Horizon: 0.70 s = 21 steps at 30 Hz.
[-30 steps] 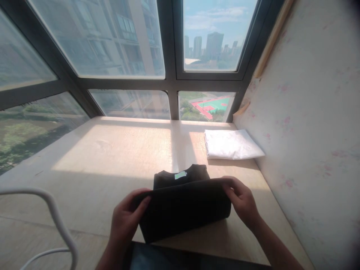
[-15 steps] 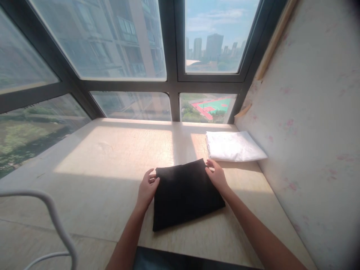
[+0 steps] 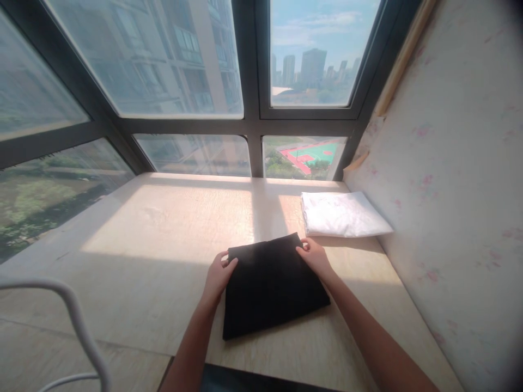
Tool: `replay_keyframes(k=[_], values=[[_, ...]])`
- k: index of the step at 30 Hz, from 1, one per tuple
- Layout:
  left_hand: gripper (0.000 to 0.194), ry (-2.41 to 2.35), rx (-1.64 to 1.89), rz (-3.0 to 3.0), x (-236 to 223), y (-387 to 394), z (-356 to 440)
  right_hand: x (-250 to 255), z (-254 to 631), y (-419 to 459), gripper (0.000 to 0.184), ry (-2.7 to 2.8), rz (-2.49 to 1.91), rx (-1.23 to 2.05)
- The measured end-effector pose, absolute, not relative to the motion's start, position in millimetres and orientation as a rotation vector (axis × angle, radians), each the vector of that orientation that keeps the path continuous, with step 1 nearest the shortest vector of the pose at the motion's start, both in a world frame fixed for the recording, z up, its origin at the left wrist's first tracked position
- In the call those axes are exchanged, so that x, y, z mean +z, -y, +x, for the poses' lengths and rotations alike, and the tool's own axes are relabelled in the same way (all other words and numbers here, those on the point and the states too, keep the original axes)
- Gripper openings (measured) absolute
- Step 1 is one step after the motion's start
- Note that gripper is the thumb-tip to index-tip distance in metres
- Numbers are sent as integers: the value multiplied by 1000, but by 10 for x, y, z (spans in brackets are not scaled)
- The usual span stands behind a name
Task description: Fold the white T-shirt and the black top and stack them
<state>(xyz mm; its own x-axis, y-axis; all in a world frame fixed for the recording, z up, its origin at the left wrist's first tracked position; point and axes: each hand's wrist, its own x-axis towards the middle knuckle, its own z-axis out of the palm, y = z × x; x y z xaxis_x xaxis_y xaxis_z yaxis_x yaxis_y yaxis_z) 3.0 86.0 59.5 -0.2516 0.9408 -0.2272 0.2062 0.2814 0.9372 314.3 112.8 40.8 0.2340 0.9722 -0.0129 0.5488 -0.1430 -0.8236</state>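
A folded black cloth (image 3: pixel 273 288) lies flat on the pale sill in front of me, turned slightly. At its far left corner, my left hand (image 3: pixel 219 275) grips the side edge, thumb on top and the other fingers partly hidden beneath. My right hand (image 3: pixel 315 257) pinches the far right corner in the same way. Beyond my right hand, a folded white cloth (image 3: pixel 343 215) rests apart from the black one.
The broad sill (image 3: pixel 163 218) runs up to dark window frames (image 3: pixel 253 147). A flowered wall (image 3: pixel 457 190) borders it on the right. A white curved tube (image 3: pixel 77 316) stands at the lower left, and a dark flat thing (image 3: pixel 245 378) shows at the bottom edge.
My fingers have closed in on the far corners of the black cloth, the left thumb now lying over its edge. The cloth has hardly moved; the view has shifted slightly.
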Motion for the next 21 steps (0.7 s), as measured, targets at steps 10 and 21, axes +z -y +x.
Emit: replay_keyframes(k=[10, 21], values=[[43, -1507, 1160, 869, 539, -822, 100, 366, 3162, -1122, 28, 1364, -1738, 815], [41, -1465, 1169, 911, 484, -820, 104, 177, 3141, -1108, 37, 1336, -1546, 841]])
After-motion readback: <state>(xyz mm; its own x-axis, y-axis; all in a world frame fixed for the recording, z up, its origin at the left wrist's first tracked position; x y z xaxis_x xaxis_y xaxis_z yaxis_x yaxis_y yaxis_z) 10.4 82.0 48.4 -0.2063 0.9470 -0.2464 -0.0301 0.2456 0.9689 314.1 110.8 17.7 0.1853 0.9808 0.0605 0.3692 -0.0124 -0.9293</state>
